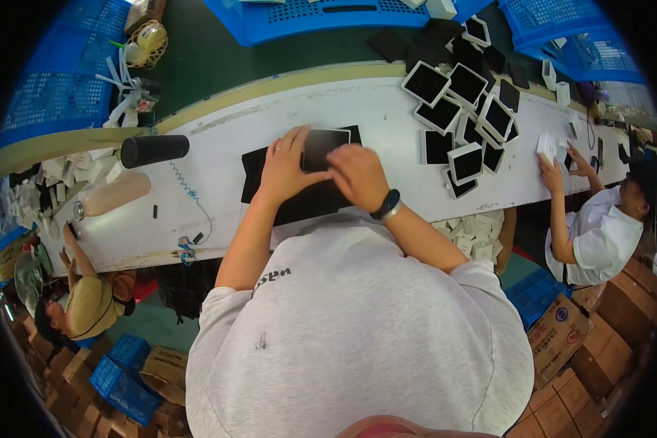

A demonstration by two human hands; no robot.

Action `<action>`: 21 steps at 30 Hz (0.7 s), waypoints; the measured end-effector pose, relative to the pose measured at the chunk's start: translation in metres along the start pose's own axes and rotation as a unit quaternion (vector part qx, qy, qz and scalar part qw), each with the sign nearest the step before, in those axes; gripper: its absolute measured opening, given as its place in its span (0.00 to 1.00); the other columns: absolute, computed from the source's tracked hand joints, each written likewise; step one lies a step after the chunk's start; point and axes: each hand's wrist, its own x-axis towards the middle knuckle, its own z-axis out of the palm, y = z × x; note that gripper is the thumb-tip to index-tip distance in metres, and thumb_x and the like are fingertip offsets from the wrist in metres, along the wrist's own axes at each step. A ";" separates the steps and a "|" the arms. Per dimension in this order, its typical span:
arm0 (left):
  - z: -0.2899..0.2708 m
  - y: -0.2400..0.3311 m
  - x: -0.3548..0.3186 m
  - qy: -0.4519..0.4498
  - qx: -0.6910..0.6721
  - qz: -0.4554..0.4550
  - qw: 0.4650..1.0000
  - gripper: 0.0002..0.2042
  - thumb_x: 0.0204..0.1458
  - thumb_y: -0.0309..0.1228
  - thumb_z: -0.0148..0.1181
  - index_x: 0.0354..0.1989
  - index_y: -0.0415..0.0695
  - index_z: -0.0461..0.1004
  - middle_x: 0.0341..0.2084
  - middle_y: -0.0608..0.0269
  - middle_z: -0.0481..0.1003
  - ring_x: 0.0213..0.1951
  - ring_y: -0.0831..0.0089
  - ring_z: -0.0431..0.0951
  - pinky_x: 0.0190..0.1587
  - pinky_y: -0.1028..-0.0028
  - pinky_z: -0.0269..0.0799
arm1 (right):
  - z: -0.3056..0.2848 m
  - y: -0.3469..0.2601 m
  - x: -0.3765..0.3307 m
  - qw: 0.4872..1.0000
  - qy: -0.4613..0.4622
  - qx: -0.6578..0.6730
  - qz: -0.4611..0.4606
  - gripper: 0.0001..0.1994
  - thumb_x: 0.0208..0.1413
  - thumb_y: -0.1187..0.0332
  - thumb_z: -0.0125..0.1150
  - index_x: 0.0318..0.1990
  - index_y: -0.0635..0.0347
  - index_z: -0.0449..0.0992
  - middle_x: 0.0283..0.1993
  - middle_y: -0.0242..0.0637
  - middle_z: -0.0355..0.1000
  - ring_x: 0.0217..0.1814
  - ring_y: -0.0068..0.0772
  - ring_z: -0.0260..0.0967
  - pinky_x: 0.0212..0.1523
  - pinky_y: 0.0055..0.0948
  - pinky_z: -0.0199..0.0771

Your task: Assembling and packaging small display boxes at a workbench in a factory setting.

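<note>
A shallow white-edged box with a black face [321, 150] lies in front of me on dark flat sheets [299, 208]. My left hand [286, 169] grips its left side, with the fingers along that edge and the thumb stretched across the near side. Over the box's right part is my right hand [361, 177], its fingers curled together and slightly smeared by motion. Anything between those fingertips is hidden. The wrist of that hand wears a dark band. To the right, several similar white boxes with black faces [466, 102] are heaped on the white table [372, 102].
A black cylinder [155, 151], a pinkish bottle [117, 196] and a coiled blue cord [186, 186] sit left. Blue crates [299, 22] stand beyond the table. One person [598, 233] works at the right, another [87, 303] at the left. Cardboard boxes [562, 336] are stacked behind.
</note>
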 end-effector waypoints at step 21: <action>-0.010 0.000 -0.009 0.156 -0.147 -0.009 0.977 0.23 0.50 0.37 0.61 0.56 0.46 0.68 0.51 0.59 0.71 0.55 0.61 0.68 0.61 0.61 0.55 | -0.078 0.032 -0.031 0.994 -0.050 -0.081 -0.050 0.13 0.46 0.76 0.57 0.42 0.62 0.74 0.41 0.43 0.72 0.51 0.48 0.69 0.53 0.44 0.68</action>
